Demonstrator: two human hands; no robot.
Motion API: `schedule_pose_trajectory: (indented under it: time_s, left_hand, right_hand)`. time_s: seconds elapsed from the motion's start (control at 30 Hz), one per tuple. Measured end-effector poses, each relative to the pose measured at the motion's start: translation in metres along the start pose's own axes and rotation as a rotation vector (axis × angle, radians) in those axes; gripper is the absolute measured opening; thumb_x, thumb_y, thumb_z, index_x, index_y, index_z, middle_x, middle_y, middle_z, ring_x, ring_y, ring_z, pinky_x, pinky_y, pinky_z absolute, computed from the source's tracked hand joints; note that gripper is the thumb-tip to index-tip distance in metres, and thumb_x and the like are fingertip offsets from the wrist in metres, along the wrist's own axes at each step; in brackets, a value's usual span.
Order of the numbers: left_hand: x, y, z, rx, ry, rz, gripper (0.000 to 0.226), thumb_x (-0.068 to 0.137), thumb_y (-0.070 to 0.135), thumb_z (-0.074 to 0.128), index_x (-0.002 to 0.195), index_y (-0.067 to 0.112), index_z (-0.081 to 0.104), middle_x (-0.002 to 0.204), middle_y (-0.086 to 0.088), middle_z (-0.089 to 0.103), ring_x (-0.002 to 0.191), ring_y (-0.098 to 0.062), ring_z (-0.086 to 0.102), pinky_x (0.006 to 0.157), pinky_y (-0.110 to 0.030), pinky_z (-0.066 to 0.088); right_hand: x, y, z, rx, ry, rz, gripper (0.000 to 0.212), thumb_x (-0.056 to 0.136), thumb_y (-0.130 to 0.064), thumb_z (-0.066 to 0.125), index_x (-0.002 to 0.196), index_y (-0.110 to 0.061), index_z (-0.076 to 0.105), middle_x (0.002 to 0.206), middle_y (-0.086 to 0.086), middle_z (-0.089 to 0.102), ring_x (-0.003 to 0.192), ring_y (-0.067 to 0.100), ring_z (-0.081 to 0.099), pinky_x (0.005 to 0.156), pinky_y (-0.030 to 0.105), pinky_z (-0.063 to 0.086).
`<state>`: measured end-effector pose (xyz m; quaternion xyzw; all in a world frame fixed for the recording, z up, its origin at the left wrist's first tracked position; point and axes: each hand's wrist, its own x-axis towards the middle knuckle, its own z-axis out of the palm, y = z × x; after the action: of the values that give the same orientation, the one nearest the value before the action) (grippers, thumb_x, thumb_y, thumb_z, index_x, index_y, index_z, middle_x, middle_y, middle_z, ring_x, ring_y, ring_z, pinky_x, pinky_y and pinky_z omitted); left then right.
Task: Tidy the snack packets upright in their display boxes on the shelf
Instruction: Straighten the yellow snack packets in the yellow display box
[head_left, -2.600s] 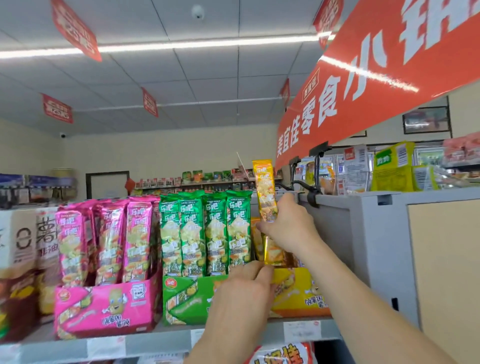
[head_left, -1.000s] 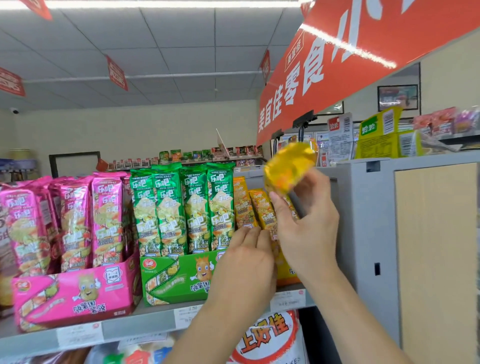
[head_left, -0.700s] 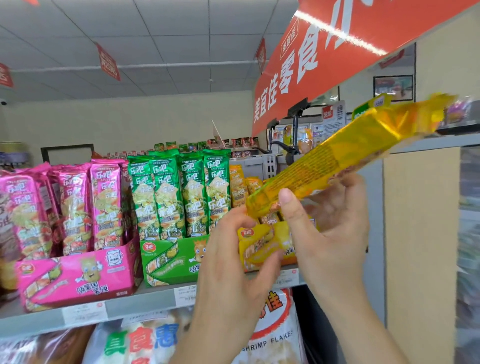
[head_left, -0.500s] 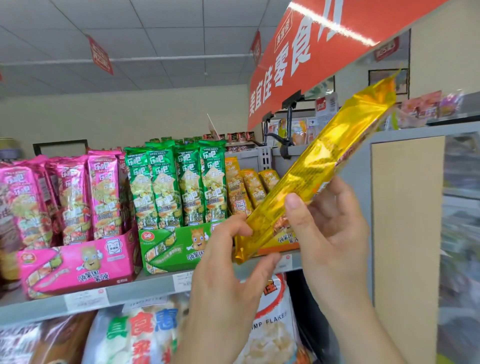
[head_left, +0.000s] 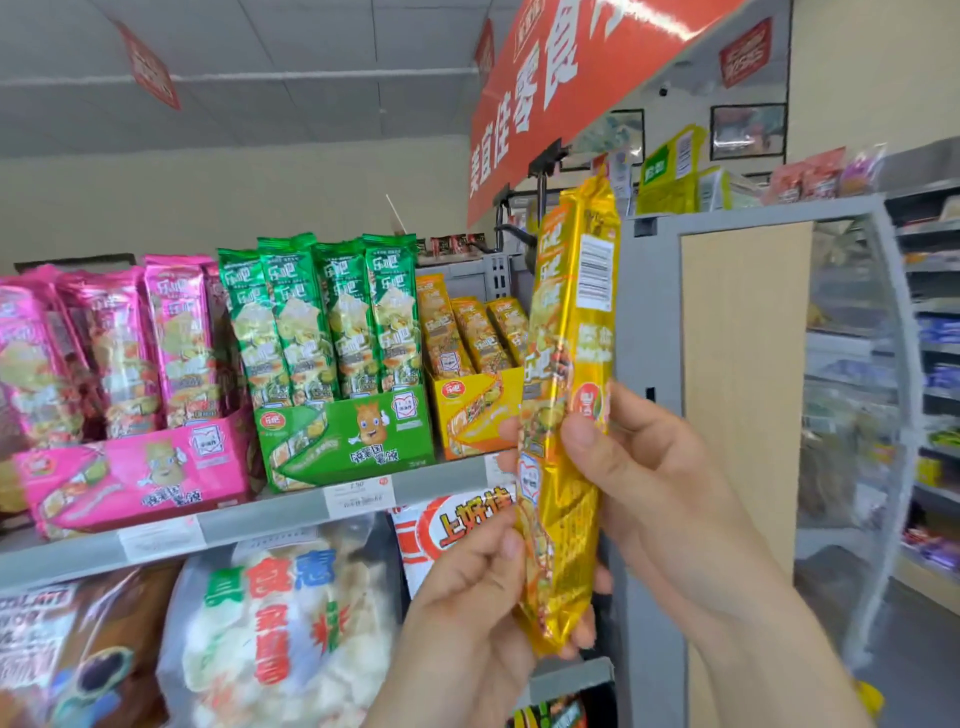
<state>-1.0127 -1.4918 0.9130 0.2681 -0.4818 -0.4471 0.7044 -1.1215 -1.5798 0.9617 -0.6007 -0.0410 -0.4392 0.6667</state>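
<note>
A yellow packet is held near-upright before the shelf's right end, left hand gripping its bottom, right hand pinching mid-length. Behind, the yellow box apparently has spare room on its right side.

Grey metal shelf, three boxes
A pink cardboard display box, a green cardboard display box and a yellow cardboard display box stand side by side on it; white price labels on its front edge.

Glossy foil-like yellow packet, printed card display boxes, matt grey metal shelf edge.
</note>
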Motion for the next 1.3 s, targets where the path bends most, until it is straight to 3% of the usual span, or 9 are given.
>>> schedule_pose_trajectory:
  time_s: [0.17, 0.23, 0.33, 0.43, 0.6, 0.93, 1.03, 1.1, 1.3]
  left_hand:
    - [-0.006, -0.012, 0.003, -0.019, 0.043, -0.009, 0.059, 0.061, 0.036, 0.089, 0.105, 0.001, 0.071, 0.085, -0.034, 0.065, 0.052, -0.03, 0.06, 0.047, -0.027, 0.048]
    - [-0.006, -0.017, 0.003, -0.005, 0.134, -0.03, 0.068, 0.058, 0.043, 0.089, 0.109, 0.002, 0.071, 0.095, -0.03, 0.068, 0.063, -0.031, 0.065, 0.051, -0.03, 0.051]
    - [-0.007, -0.021, -0.001, 0.304, 0.19, 0.059, 0.073, 0.056, 0.068, 0.08, 0.113, 0.023, 0.073, 0.107, -0.009, 0.072, 0.091, -0.024, 0.069, 0.068, -0.032, 0.054]
    - [-0.011, -0.023, -0.002, 0.49, 0.281, 0.129, 0.072, 0.048, 0.069, 0.084, 0.109, 0.034, 0.072, 0.096, -0.015, 0.073, 0.086, -0.022, 0.069, 0.071, -0.033, 0.055]
    - [-0.022, -0.02, 0.011, 0.008, 0.175, -0.035, 0.032, 0.086, 0.03, 0.057, 0.091, 0.004, 0.076, 0.072, -0.027, 0.066, 0.048, -0.029, 0.061, 0.04, -0.025, 0.047]
    - [-0.025, -0.02, 0.021, -0.254, 0.254, -0.124, 0.047, 0.065, 0.028, 0.064, 0.099, -0.005, 0.066, 0.057, -0.024, 0.055, 0.031, -0.026, 0.05, 0.029, -0.022, 0.04]
    - [-0.019, -0.027, 0.015, 0.047, 0.354, -0.129, 0.048, 0.076, 0.052, 0.053, 0.083, 0.011, 0.078, 0.067, -0.023, 0.066, 0.046, -0.028, 0.061, 0.04, -0.026, 0.048]
    - [-0.019, -0.032, 0.007, 0.309, 0.362, -0.022, 0.048, 0.074, 0.066, 0.062, 0.098, 0.027, 0.076, 0.09, -0.014, 0.073, 0.073, -0.025, 0.071, 0.062, -0.034, 0.055]
    - [-0.028, -0.04, -0.004, 0.459, 0.178, 0.109, 0.064, 0.06, 0.057, 0.085, 0.117, 0.036, 0.066, 0.105, -0.01, 0.074, 0.093, -0.026, 0.071, 0.078, -0.03, 0.055]
  right_hand:
    - [-0.009, 0.004, -0.001, -0.028, 0.019, 0.004, 0.039, 0.075, -0.035, 0.071, 0.109, -0.015, 0.068, 0.107, 0.013, 0.074, 0.064, 0.019, 0.068, 0.032, 0.022, 0.043]
    - [-0.011, 0.003, -0.002, -0.008, 0.043, -0.006, 0.038, 0.073, -0.032, 0.073, 0.106, -0.014, 0.07, 0.105, 0.015, 0.074, 0.08, 0.023, 0.072, 0.051, 0.029, 0.057]
    - [-0.015, 0.002, -0.001, -0.033, 0.08, -0.018, 0.037, 0.068, -0.03, 0.076, 0.102, -0.016, 0.072, 0.102, 0.014, 0.075, 0.089, 0.027, 0.073, 0.067, 0.031, 0.059]
    - [-0.018, 0.002, 0.001, -0.072, 0.116, -0.029, 0.039, 0.066, -0.032, 0.077, 0.103, -0.022, 0.069, 0.101, 0.009, 0.076, 0.093, 0.025, 0.073, 0.07, 0.028, 0.058]
    - [-0.022, 0.001, -0.003, -0.001, 0.134, -0.037, 0.052, 0.073, -0.025, 0.077, 0.12, -0.018, 0.056, 0.091, 0.007, 0.076, 0.077, 0.017, 0.069, 0.07, 0.026, 0.056]
    - [-0.027, 0.007, -0.012, 0.027, 0.115, 0.006, 0.046, 0.078, -0.024, 0.073, 0.122, -0.019, 0.06, 0.1, 0.011, 0.075, 0.081, 0.018, 0.07, 0.068, 0.027, 0.056]
    - [-0.028, 0.009, -0.013, 0.015, 0.166, -0.028, 0.049, 0.073, -0.02, 0.076, 0.12, -0.02, 0.06, 0.096, 0.012, 0.075, 0.078, 0.018, 0.071, 0.068, 0.028, 0.057]
    - [-0.028, 0.01, -0.012, -0.019, 0.203, -0.053, 0.054, 0.066, -0.023, 0.077, 0.117, -0.02, 0.061, 0.096, 0.013, 0.075, 0.077, 0.018, 0.071, 0.067, 0.028, 0.057]
    - [-0.029, 0.011, -0.009, -0.201, 0.245, -0.072, 0.065, 0.06, -0.036, 0.085, 0.119, -0.028, 0.06, 0.101, 0.01, 0.072, 0.083, 0.017, 0.07, 0.069, 0.024, 0.055]
